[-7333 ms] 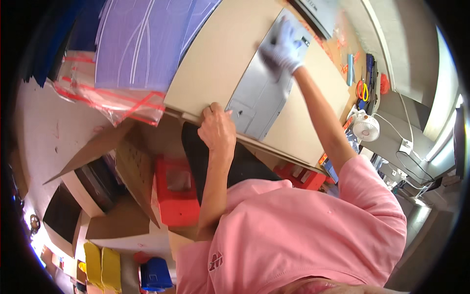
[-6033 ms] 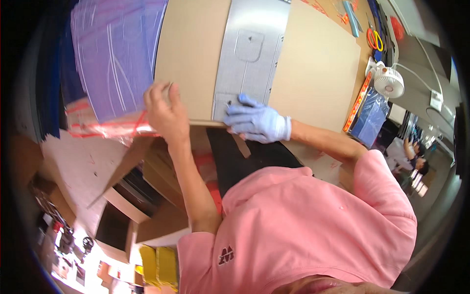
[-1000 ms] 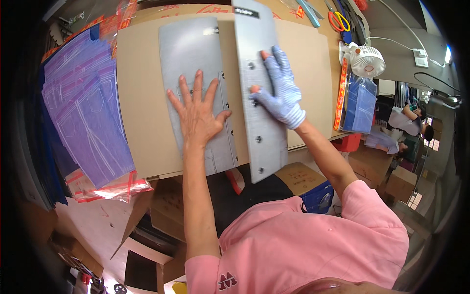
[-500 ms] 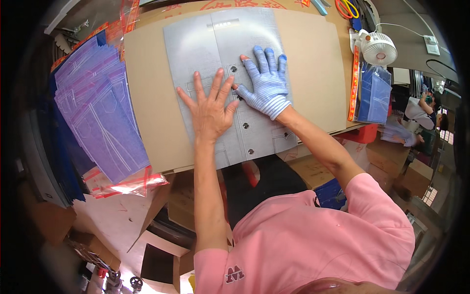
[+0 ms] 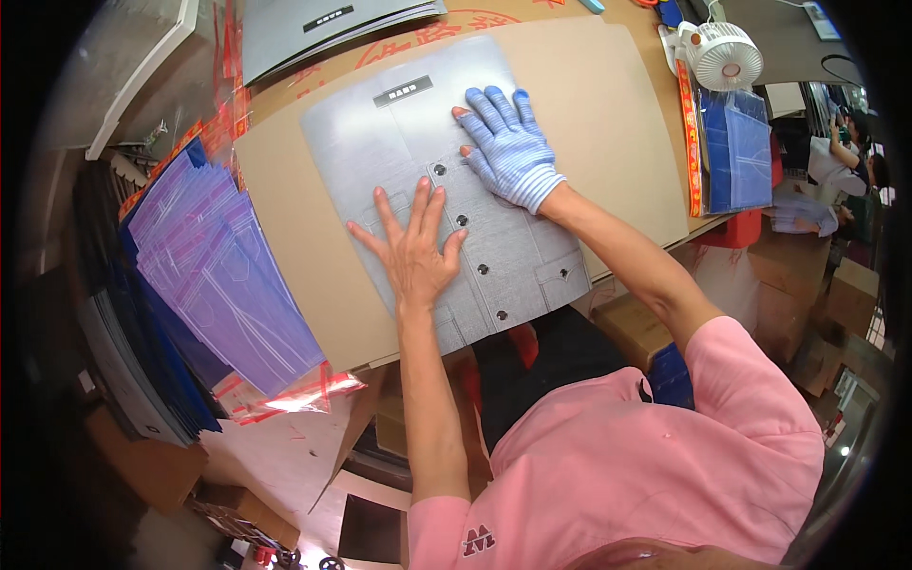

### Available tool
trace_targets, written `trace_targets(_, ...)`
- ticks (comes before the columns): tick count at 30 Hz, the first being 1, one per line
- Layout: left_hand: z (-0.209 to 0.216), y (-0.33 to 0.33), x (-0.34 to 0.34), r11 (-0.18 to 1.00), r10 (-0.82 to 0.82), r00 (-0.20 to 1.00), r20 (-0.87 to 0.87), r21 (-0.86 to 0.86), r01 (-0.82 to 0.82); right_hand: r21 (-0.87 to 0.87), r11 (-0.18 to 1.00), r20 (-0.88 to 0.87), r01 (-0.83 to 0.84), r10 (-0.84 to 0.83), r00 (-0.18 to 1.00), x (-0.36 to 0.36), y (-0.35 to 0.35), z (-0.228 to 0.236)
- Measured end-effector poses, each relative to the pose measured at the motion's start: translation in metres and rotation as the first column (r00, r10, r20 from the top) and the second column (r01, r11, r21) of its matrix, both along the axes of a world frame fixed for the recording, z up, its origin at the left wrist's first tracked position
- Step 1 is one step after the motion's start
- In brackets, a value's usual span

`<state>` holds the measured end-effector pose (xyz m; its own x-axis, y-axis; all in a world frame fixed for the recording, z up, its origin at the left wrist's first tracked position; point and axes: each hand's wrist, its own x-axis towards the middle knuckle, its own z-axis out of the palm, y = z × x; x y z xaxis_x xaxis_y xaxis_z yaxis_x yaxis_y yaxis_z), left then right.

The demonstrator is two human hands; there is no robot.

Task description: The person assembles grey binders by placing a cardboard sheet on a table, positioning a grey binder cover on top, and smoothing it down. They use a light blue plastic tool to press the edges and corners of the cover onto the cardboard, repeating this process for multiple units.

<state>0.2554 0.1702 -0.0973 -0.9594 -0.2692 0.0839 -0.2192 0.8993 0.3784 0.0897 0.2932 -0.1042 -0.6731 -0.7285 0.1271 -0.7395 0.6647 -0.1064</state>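
A grey sheet (image 5: 503,256) printed like a denim jacket, with dark round buttons and pockets, lies on a tan cardboard board (image 5: 608,123). My bare left hand (image 5: 418,256) rests flat on its lower left part, fingers spread, beside the column of buttons. On the upper right part lies my right hand (image 5: 513,152), in a blue-striped glove with the thumb and a finger bare at the tips. Its fingers are stretched out over the sheet. Neither hand grips anything. A dark label (image 5: 403,90) shows near the sheet's far edge.
Purple jeans-patterned sheets (image 5: 228,275) are stacked at the left, with dark folders (image 5: 133,380) beyond them. A grey stack (image 5: 332,33) lies at the far edge. To the right stand a white fan (image 5: 727,57) and a blue packet (image 5: 736,152). Other people are in the right background.
My left hand has slid nearer to me on the sheet, and my right hand has shifted slightly away and left. The view has tilted, showing the grey stack at the far edge.
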Motion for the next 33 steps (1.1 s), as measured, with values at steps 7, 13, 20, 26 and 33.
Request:
trace_targets(7, -0.001, 0.001, -0.001, 1.000, 0.012, 0.999, 0.033, 0.014, -0.012, -0.040, 0.999, 0.013, 0.001, 0.000, 1.000, 0.001, 0.002, -0.001)
trace_targets(13, -0.004, 0.003, -0.001, 1.000, 0.017, 0.999, 0.045, 0.008, -0.017, -0.109, 0.994, 0.007, -0.005, 0.005, 1.000, 0.000, 0.003, -0.003)
trace_targets(20, -0.014, -0.002, 0.002, 1.000, 0.008, 1.000, -0.016, -0.008, -0.008, -0.158, 0.986, 0.013, -0.059, 0.061, 0.998, 0.004, 0.015, -0.001)
trace_targets(26, -0.022, -0.004, 0.004, 1.000, 0.022, 0.997, -0.069, -0.014, -0.023, -0.129, 0.991, 0.193, -0.030, 0.055, 0.980, 0.043, 0.062, 0.019)
trace_targets(33, -0.025, -0.003, 0.003, 1.000, 0.012, 0.987, -0.159, -0.004, -0.013, -0.108, 0.994, 0.023, 0.004, -0.002, 1.000, 0.089, 0.084, -0.004)
